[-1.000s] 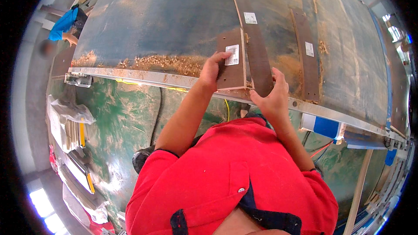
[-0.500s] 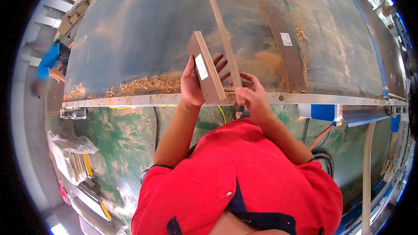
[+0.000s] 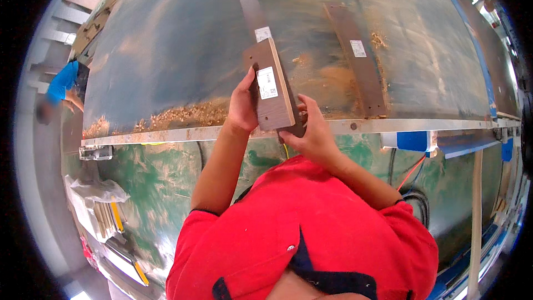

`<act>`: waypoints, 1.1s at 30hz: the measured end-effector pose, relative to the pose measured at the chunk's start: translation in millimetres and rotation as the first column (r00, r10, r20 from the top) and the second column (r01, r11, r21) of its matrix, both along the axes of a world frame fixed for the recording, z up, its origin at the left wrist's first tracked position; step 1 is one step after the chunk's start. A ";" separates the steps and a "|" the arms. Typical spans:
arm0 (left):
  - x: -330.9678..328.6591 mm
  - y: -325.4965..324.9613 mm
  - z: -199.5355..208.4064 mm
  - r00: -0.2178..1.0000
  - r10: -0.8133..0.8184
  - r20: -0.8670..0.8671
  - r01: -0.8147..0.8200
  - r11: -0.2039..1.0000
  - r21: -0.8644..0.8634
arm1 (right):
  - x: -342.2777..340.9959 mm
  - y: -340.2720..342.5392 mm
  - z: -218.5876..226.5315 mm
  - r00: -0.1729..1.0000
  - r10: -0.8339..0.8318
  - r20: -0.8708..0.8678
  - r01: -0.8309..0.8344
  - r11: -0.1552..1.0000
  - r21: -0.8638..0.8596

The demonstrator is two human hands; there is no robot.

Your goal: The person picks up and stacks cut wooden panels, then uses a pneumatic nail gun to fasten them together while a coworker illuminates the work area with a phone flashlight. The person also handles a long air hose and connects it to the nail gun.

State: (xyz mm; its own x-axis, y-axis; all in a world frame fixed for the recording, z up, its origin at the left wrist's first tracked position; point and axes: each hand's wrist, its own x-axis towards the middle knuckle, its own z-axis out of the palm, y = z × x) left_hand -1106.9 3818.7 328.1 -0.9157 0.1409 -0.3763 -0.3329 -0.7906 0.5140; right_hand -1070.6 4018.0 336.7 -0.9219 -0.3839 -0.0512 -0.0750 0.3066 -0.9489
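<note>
A short brown board (image 3: pixel 275 110) with a white label and small holes is gripped along its left edge by my left hand (image 3: pixel 242 104), thumb on its face. Behind it runs a longer brown board (image 3: pixel 251 10), also labelled, whose far end sticks out beyond the short one. My right hand (image 3: pixel 312 130) is closed on the near end of this long board, thumb at the bottom and fingers at its right side. The short board hides most of the long board's middle. Both are held above the front edge of the worktable (image 3: pixel 183 61).
Another labelled brown board (image 3: pixel 361 72) lies on the table to the right, with wood shavings (image 3: pixel 191 110) along the front edge. A person in a blue shirt (image 3: pixel 64 80) stands at the far left. Wrapped panels (image 3: pixel 100 205) lean on the floor, lower left.
The long board has turned from edge-on to face-up and moved left behind the short one. The short board has tilted so its labelled face shows more fully. My right hand has turned with it.
</note>
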 end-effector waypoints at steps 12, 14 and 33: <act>-3.9 6.0 27.3 0.963 0.264 0.047 -0.240 0.927 -0.288 | -164.1 113.7 -32.1 0.862 -0.193 -0.469 0.491 0.552 0.674; -0.6 -0.8 28.7 0.927 0.362 0.095 -0.292 0.858 -0.422 | -176.6 112.5 -35.6 0.896 -0.178 -0.407 0.437 0.514 0.738; 254.3 -113.4 55.9 0.393 0.911 -0.128 -0.709 0.211 -0.673 | -221.1 9.9 -19.1 0.883 0.179 0.435 0.077 0.857 -0.509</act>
State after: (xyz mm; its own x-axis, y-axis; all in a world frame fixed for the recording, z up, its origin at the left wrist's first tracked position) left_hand -852.6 3705.3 384.0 -0.2395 -0.9378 -0.2515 0.1291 -0.2875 0.9490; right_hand -1291.7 4027.9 317.6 -0.8196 -0.5187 -0.2432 0.3973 -0.2088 -0.8936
